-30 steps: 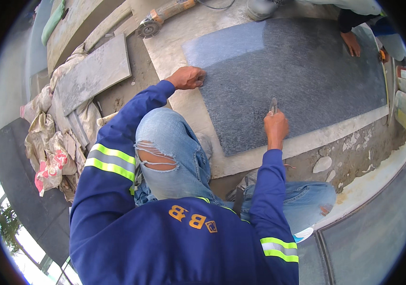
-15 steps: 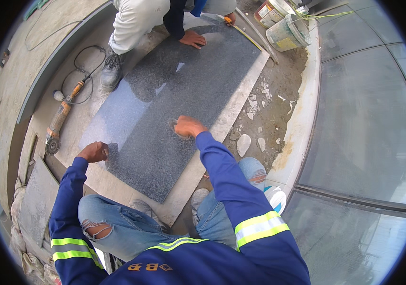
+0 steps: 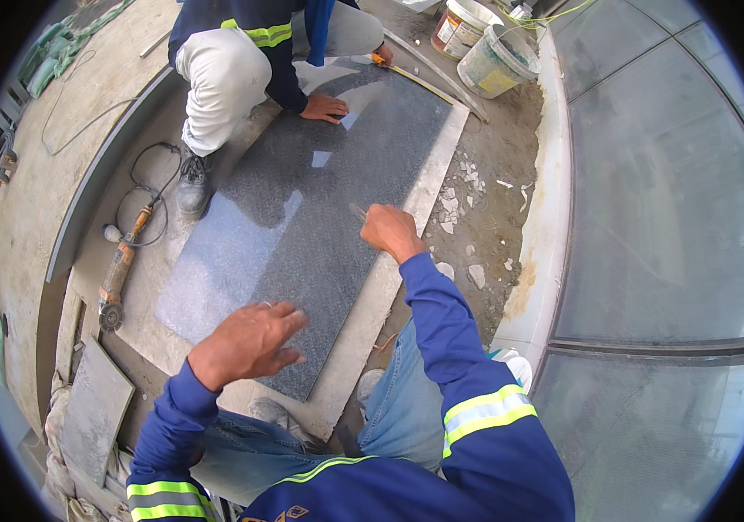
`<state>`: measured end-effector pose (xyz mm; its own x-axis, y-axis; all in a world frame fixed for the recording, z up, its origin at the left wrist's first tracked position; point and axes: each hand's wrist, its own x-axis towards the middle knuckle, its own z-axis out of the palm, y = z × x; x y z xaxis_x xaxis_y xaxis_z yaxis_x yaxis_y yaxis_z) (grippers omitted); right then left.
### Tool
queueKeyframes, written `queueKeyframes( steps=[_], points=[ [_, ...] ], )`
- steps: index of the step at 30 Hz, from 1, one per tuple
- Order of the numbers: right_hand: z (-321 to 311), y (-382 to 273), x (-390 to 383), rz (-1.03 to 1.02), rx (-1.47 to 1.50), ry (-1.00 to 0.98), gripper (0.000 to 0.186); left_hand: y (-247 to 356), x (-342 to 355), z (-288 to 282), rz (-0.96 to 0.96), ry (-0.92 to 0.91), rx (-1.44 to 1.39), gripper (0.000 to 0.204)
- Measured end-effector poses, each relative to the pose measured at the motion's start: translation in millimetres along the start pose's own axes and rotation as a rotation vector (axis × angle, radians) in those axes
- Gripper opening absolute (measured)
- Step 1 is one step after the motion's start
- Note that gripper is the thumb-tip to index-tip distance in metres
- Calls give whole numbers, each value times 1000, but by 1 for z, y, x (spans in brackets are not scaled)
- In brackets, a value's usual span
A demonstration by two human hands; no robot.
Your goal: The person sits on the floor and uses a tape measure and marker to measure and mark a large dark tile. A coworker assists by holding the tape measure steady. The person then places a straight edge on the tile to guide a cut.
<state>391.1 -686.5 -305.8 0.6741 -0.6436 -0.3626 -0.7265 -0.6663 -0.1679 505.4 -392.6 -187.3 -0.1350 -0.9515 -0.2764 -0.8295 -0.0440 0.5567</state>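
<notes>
A long dark grey granite slab lies on a pale mortar bed in front of me. My left hand hovers with fingers spread over the slab's near corner and holds nothing. My right hand is closed on a thin pencil-like marker whose tip rests on the slab near its right edge. At the far end a crouching co-worker in white trousers presses a hand flat on the slab.
An angle grinder with its cable lies left of the slab. Two buckets stand at the top right beside a long straightedge. A loose grey tile lies lower left. Rubble and a raised curb run along the right.
The view has swung round so more of the slab and the co-worker show. My left hand has lifted off the near left corner and now hovers open; my right hand stays at the slab's right edge.
</notes>
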Motion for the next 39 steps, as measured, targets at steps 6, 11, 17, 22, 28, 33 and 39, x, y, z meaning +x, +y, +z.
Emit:
queueKeyframes(
  steps=[6,11,17,22,28,33,39],
  points=[
    [3,-14,3,-56,-51,-58,25,8,-14,68,-152,-191,43,55],
    [0,-13,6,-62,-59,-85,25,2,-8,91,-104,-210,70,55],
    [-1,5,12,-8,-91,-174,29,10,1,92,-92,-201,109,52],
    [-14,37,21,144,-4,-152,31,9,8,102,-1,-232,-18,50],
    [-76,115,-49,467,110,70,34,21,-22,50,-216,-92,-484,50],
    [-177,154,-175,707,135,66,39,48,-131,-39,-604,278,-875,45],
    [-216,152,-334,866,354,120,44,62,-219,-121,-892,398,-762,37]
  ],
)
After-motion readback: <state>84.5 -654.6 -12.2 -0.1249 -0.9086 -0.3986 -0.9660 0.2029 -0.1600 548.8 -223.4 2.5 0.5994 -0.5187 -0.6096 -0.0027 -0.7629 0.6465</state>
